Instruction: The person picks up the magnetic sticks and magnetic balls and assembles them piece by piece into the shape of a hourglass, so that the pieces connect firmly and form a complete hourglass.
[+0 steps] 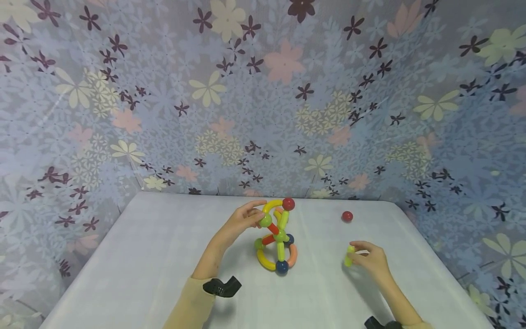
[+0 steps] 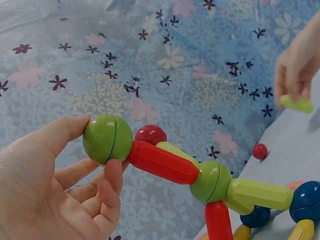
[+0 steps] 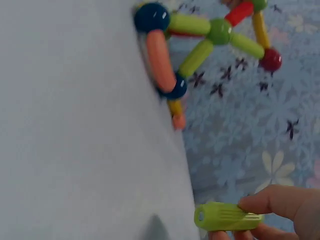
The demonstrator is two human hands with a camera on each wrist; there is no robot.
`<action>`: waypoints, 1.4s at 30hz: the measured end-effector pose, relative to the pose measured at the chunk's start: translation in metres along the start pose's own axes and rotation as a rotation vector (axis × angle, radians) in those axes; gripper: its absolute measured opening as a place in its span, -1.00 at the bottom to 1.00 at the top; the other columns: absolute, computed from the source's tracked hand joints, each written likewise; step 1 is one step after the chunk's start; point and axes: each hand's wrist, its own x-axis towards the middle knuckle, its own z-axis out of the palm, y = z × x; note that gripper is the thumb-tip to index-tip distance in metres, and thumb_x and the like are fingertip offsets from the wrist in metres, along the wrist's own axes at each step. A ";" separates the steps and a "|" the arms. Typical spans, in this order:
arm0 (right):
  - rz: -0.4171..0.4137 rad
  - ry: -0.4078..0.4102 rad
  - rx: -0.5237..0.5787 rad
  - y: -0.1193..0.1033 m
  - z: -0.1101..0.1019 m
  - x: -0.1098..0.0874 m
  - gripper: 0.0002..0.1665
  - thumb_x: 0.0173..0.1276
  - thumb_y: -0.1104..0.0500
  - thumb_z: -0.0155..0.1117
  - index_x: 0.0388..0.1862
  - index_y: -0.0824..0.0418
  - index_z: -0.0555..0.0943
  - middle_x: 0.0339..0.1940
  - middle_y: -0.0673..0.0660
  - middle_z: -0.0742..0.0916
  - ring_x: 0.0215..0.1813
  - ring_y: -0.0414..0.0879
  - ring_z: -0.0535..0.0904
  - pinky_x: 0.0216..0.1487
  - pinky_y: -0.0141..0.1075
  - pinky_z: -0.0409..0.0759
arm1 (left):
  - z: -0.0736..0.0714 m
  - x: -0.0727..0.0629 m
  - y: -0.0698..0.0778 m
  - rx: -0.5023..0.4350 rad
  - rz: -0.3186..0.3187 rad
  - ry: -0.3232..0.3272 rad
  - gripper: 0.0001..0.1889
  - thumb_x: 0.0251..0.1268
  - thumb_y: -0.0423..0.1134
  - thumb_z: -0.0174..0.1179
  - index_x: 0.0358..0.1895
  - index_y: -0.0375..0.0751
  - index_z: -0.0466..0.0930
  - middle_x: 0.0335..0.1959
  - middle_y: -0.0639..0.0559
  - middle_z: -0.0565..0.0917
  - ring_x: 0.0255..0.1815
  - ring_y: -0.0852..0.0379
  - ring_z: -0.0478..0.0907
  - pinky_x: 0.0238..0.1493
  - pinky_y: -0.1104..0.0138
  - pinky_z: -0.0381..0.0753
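A construction of magnetic rods and balls [image 1: 281, 236] stands near the middle of the table. Its lower part is a ring of curved yellow and salmon rods with dark blue balls [image 1: 281, 267]; straight red and lime rods meet above at a central green ball [image 2: 211, 181]. My left hand [image 1: 242, 217] pinches an upper green ball [image 2: 107, 139] joined to a red rod [image 2: 162, 162]. A curved yellow rod leads from there to a red ball [image 1: 288, 204] at the top. Off to the right, my right hand [image 1: 370, 258] holds a lime magnetic rod [image 3: 225, 216] between thumb and fingers, above the tabletop.
A loose red ball [image 1: 347, 216] lies on the white table [image 1: 135, 256] toward the back right, beyond my right hand. Behind the table's far edge hangs a flowered curtain [image 1: 255, 114]. Each wrist wears a black strap [image 1: 222, 287].
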 end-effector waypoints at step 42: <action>-0.284 -0.189 0.396 -0.104 0.097 0.014 -0.64 0.17 0.22 0.40 -0.09 0.35 0.60 -0.13 0.12 0.70 -0.14 -0.27 0.60 -0.14 -0.41 0.63 | 0.000 0.002 -0.004 -0.018 -0.021 0.002 -0.45 0.40 -0.13 0.06 0.40 -0.21 0.25 -0.14 -0.02 0.62 -0.25 0.21 0.58 -0.06 0.34 0.55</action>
